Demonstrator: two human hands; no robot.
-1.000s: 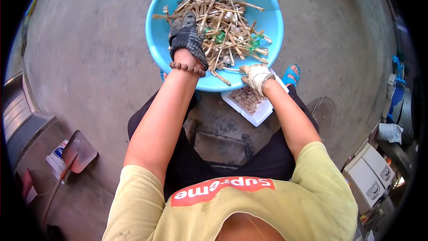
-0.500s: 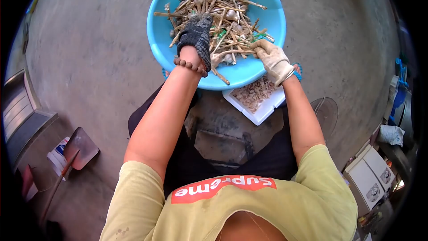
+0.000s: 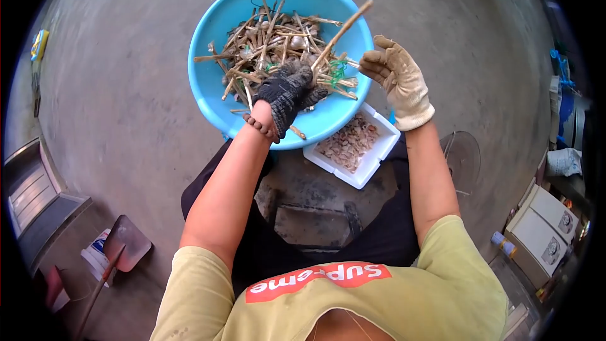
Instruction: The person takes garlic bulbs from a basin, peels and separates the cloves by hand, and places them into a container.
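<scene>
My left hand (image 3: 287, 91), in a dark grey knit glove, is closed over the near part of the pile in the blue basin (image 3: 208, 98). From its fingers a long dry garlic stalk (image 3: 341, 36) sticks up toward the far right; any bulb on it is hidden by the glove. Beneath and beyond lies a heap of dried garlic (image 3: 271, 38) with stalks and some green string (image 3: 338, 71). My right hand (image 3: 399, 82), in a cream glove, is raised just outside the basin's right rim, fingers loosely curled and apart, with nothing visibly held.
A white foam box (image 3: 363, 180) with loose garlic cloves (image 3: 351, 144) sits under the basin's near right edge. A fan-like wire guard (image 3: 464, 161) stands to the right. At left are a shovel (image 3: 129, 243) and a white bucket (image 3: 96, 256); boxes (image 3: 543, 227) line the right.
My left hand has moved toward the near side of the pile and now grips a raised stalk. My right hand has let go of the stalks and lifted away to the right.
</scene>
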